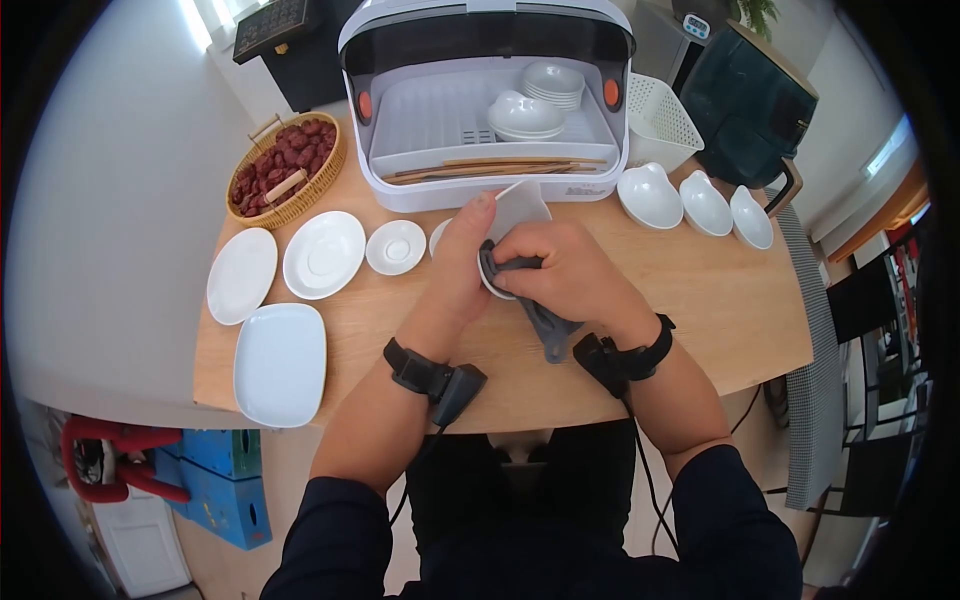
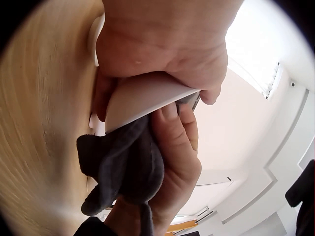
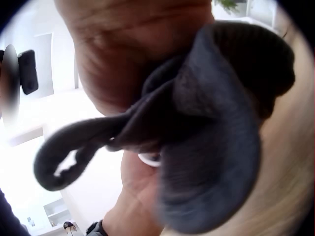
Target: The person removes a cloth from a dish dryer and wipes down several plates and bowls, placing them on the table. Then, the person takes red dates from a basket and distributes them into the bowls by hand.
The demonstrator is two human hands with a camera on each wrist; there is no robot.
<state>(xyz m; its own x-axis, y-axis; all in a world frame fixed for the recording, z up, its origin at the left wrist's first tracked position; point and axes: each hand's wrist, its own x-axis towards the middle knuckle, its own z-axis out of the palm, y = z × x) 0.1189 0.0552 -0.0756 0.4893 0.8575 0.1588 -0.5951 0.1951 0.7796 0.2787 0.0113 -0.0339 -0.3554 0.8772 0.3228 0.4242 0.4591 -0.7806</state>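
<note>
My left hand [image 1: 462, 262] grips a white bowl [image 2: 140, 98] by its outside, tilted on its side above the table, thumb up along its edge in the head view. My right hand [image 1: 565, 262] pinches a dark grey cloth [image 1: 548, 325] and presses part of it against the bowl's inner side. The loose end of the cloth hangs down below the right fingers. In the right wrist view the cloth [image 3: 211, 142] covers most of the right fingers and nearly all of the bowl.
White plates [image 1: 325, 255] and a squarish dish [image 1: 280, 365] lie at left, near a basket of dark red dried fruit [image 1: 333, 180]. Behind the hands stands a lidded dish rack [image 1: 400, 110] with bowls and chopsticks. Three white bowls [image 1: 650, 197] sit at right before a white basket [image 1: 665, 120].
</note>
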